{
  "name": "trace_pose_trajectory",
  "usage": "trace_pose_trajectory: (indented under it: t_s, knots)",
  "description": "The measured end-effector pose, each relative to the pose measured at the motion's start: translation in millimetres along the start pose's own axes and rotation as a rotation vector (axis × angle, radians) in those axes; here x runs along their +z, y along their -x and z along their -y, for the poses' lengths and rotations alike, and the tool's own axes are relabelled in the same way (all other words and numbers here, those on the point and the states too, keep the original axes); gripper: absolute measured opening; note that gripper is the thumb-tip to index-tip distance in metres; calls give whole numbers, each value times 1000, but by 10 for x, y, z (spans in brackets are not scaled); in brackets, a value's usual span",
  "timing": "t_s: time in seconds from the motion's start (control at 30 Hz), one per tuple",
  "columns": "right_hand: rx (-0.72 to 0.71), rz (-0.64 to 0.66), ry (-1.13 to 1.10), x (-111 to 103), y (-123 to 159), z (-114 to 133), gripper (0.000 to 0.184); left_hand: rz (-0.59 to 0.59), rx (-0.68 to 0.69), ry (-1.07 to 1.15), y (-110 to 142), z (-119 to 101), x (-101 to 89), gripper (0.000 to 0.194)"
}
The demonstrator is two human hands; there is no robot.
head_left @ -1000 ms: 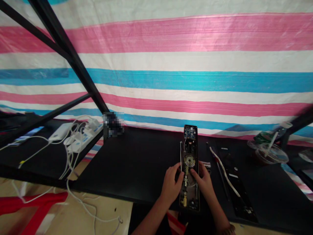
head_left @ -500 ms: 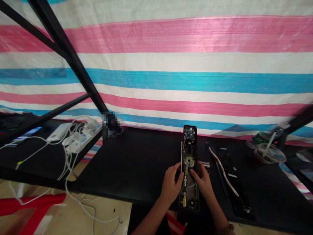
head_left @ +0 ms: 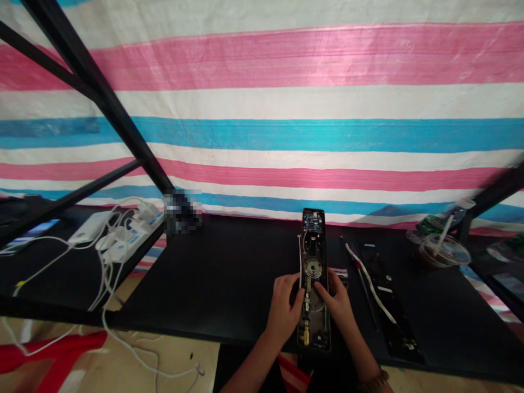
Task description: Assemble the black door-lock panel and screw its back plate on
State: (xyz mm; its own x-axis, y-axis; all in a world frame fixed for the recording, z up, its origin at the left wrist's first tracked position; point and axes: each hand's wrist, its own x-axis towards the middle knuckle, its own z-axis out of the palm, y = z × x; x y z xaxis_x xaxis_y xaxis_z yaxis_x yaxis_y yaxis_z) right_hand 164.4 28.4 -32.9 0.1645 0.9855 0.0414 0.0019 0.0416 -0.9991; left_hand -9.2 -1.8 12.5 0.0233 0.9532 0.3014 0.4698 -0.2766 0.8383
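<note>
Open casing (head_left: 319,323), internal parts (head_left: 313,267) apparently seated but uncovered, is held between left hand (head_left: 282,304) and right hand (head_left: 340,303), both half-curled.

No legible text or numbers, white labels (head_left: 385,289) on the long black panel (head_left: 401,331) too small to read, phone screen (head_left: 30,236) unreadable

The sheet (head_left: 286,136) is banded in pink, white and blue. The surface (head_left: 221,273), frame (head_left: 118,125) and case (head_left: 314,314) are coloured black, as is the panel (head_left: 387,297), which is marked with white labels (head_left: 385,289). In the case, blue is seen on the board (head_left: 313,224), gold on the fitting (head_left: 306,335). The cord (head_left: 373,287) and straw (head_left: 445,232) are coloured white; the floor (head_left: 180,349) is toned tan and crossed by red bars (head_left: 82,346).
</note>
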Motion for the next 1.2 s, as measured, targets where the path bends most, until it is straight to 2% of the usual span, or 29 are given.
trace_pose_trajectory:
  t_s: [0.07, 0.17, 0.2, 0.23, 0.3, 0.4, 0.47, 0.63, 0.77, 0.83, 1.0, 1.2]
  knots:
    - [-48, -21, 33, 22, -6, 67, 64, -20, 25, -20, 4, 16, 6, 25]
    - [-190, -224, 195, 56, -97, 331, 67, -47, 57, -56, 11, 55, 6, 20]
    - [-252, -301, 272, 66, -157, 451, 62, -57, 71, -71, 12, 68, 5, 20]
    - [-324, -315, 359, 76, -230, 574, 52, -62, 91, -87, 11, 80, 4, 19]
    - [-435, -116, 544, 101, -395, 789, 38, -64, 144, -115, 6, 98, 4, 17]
    - [-486, 195, 713, 177, -602, 951, 55, -51, 212, -150, 6, 107, 9, 15]
    - [-515, 285, 797, 254, -678, 956, 58, -42, 233, -172, 18, 105, 12, 15]
    - [-601, 269, 839, 373, -816, 913, 32, -10, 249, -186, 45, 95, 15, 16]
    - [-575, 173, 784, 315, -1048, 1035, 40, 26, 174, -144, 27, 88, 29, 16]
    - [-570, 188, 796, 281, -1178, 1117, 42, 57, 122, -109, 15, 86, 39, 18]
    - [-591, 264, 860, 292, -1400, 1193, 27, 79, 77, -46, 9, 104, 55, 25]
    - [-547, 290, 931, 381, -1477, 1171, 13, 95, 62, -9, 10, 141, 64, 29]
